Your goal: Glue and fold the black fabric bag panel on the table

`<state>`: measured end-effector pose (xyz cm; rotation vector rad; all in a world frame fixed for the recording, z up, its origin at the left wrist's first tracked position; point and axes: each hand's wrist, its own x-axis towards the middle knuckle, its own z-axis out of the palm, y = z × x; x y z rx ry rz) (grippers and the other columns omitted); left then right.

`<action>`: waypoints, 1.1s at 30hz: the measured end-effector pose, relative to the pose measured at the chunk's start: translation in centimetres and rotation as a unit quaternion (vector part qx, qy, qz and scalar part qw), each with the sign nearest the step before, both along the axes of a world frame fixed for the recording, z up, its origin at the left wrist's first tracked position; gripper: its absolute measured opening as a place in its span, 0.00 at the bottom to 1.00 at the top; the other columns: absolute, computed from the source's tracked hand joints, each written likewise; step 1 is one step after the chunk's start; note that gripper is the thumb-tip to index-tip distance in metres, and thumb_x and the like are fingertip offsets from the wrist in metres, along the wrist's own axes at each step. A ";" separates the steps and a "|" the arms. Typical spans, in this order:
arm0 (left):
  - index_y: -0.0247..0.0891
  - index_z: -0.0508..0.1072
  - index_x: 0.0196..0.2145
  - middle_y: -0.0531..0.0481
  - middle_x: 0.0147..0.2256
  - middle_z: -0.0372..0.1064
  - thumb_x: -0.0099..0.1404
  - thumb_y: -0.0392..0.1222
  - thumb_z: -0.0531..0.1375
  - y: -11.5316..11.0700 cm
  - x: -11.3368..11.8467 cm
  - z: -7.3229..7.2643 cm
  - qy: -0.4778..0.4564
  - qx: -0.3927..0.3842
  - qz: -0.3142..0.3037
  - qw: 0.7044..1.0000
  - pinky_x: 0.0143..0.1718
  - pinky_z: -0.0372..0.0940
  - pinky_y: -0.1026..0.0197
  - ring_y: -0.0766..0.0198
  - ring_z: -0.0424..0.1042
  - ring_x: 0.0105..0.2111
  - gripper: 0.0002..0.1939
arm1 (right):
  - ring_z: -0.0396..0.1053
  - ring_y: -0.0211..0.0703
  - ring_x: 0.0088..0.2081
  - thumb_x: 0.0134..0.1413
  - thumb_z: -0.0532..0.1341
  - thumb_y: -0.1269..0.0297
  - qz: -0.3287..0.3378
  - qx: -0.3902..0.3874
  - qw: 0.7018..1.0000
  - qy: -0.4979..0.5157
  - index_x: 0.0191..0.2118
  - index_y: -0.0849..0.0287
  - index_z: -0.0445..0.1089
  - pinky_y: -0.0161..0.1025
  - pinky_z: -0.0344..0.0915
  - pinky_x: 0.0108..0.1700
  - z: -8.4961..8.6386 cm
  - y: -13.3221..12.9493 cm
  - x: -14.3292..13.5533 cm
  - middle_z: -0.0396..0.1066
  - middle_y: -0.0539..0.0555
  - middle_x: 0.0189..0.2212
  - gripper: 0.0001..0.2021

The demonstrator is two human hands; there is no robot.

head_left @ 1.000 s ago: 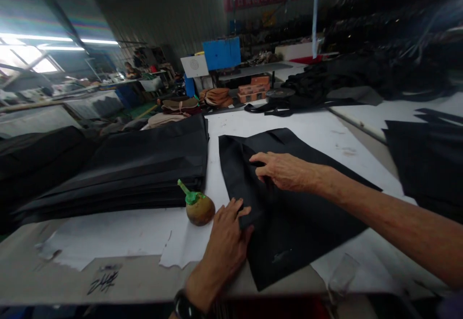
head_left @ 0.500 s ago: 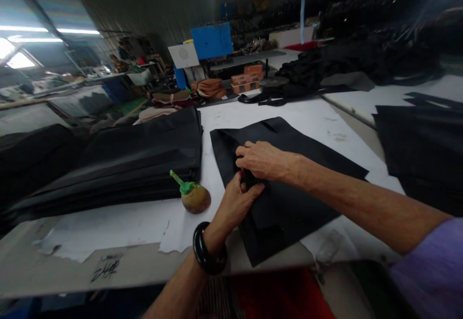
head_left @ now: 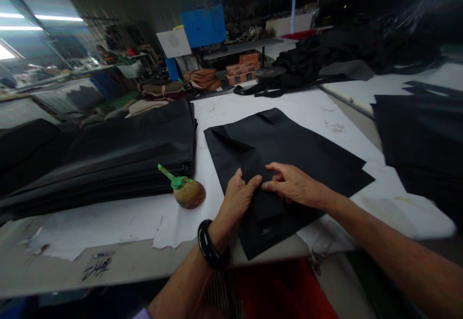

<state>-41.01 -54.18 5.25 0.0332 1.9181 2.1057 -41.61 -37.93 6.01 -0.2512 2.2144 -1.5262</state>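
Note:
A black fabric panel (head_left: 311, 150) lies flat in front of me, with a narrower black fabric strip (head_left: 265, 208) on its left part. The strip rises in a loose fold toward the panel's far left corner. My left hand (head_left: 238, 193), with a black bangle (head_left: 213, 244) at its wrist, grips the strip's left edge between thumb and fingers. Just to the right, my right hand (head_left: 298, 184) rests on the fabric, index finger stretched out and apart from the thumb, other fingers bent. A round brown object with a green-wrapped stem (head_left: 189, 193) stands left of the panel.
Stacked black fabric (head_left: 144, 136) covers the table's left side; more black pieces (head_left: 419, 136) lie at the right. White paper (head_left: 119, 225) covers the tabletop. At the back are orange boxes (head_left: 242, 71), rolled brown cloth (head_left: 202, 79) and black straps (head_left: 296, 68).
My right hand has come back toward me and right, off the far part of the strip, and its fingers have spread. The strip's fold is now uncovered. The view has shifted slightly.

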 end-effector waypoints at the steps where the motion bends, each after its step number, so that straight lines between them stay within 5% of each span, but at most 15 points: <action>1: 0.36 0.65 0.47 0.48 0.34 0.72 0.59 0.47 0.61 0.0 0.0 0.1 0.015 -0.023 -0.011 1.000 0.34 0.69 0.62 0.62 0.72 0.34 0.21 | 0.63 0.35 0.19 0.48 0.63 0.59 0.000 0.003 1.000 -0.001 0.39 0.59 0.61 0.30 0.59 0.17 -0.1 0.0 -0.1 0.61 0.43 0.18 0.14; 6: 0.37 0.67 0.46 0.47 0.36 0.71 0.65 0.53 0.51 -2.3 1.1 0.3 0.113 -0.255 -0.010 0.960 0.37 0.68 0.56 0.59 0.71 0.36 0.19 | 0.59 0.32 0.15 0.48 0.60 0.60 0.000 0.016 1.000 -0.019 0.22 0.56 0.55 0.29 0.56 0.16 -0.8 0.3 -0.4 0.59 0.43 0.13 0.13; 9: 0.38 0.65 0.51 0.41 0.51 0.65 0.65 0.47 0.53 -4.4 2.1 -0.9 0.230 -0.446 -0.007 0.865 0.54 0.58 0.45 0.52 0.63 0.52 0.19 | 0.57 0.31 0.14 0.49 0.59 0.60 0.002 0.025 0.999 -0.019 0.21 0.56 0.55 0.29 0.54 0.16 -1.3 0.5 -0.3 0.57 0.42 0.12 0.13; 12: 0.36 0.60 0.57 0.36 0.60 0.54 0.65 0.47 0.54 -5.7 2.5 -2.4 0.282 -0.581 -0.069 0.760 0.58 0.49 0.39 0.47 0.51 0.60 0.25 | 0.54 0.31 0.15 0.50 0.58 0.59 0.016 0.027 0.999 -0.012 0.20 0.57 0.57 0.29 0.52 0.16 -1.6 0.6 -0.2 0.54 0.42 0.14 0.13; 16: 0.37 0.55 0.59 0.36 0.61 0.50 0.66 0.50 0.51 -6.2 1.9 -3.1 0.300 -0.634 -0.112 0.704 0.58 0.49 0.39 0.47 0.48 0.62 0.27 | 0.53 0.31 0.17 0.49 0.59 0.58 0.037 0.026 0.999 -0.008 0.21 0.57 0.58 0.29 0.52 0.16 -1.4 0.4 -0.3 0.52 0.42 0.16 0.13; 22: 0.33 0.55 0.59 0.34 0.61 0.48 0.66 0.50 0.52 -6.4 1.2 -3.0 0.313 -0.625 -0.120 0.705 0.59 0.49 0.40 0.45 0.46 0.62 0.28 | 0.55 0.32 0.16 0.46 0.60 0.56 0.031 0.004 0.998 -0.049 0.21 0.57 0.58 0.29 0.54 0.16 -1.0 -0.5 -0.3 0.54 0.43 0.14 0.14; 28: 0.37 0.61 0.54 0.40 0.57 0.56 0.69 0.41 0.48 -6.5 1.9 -2.3 0.389 -0.521 -0.068 0.757 0.59 0.53 0.46 0.55 0.53 0.60 0.18 | 0.55 0.31 0.17 0.48 0.59 0.53 -0.001 -0.046 0.996 -0.077 0.24 0.56 0.58 0.29 0.57 0.17 -1.6 -0.8 -0.1 0.54 0.42 0.15 0.14; 33: 0.39 0.64 0.51 0.43 0.54 0.61 0.68 0.37 0.48 -5.8 1.6 -1.9 0.392 -0.455 -0.058 0.797 0.57 0.56 0.47 0.58 0.57 0.58 0.14 | 0.54 0.30 0.15 0.49 0.60 0.58 -0.012 -0.008 0.998 -0.062 0.23 0.57 0.58 0.28 0.55 0.16 -1.5 -1.3 0.0 0.55 0.42 0.13 0.12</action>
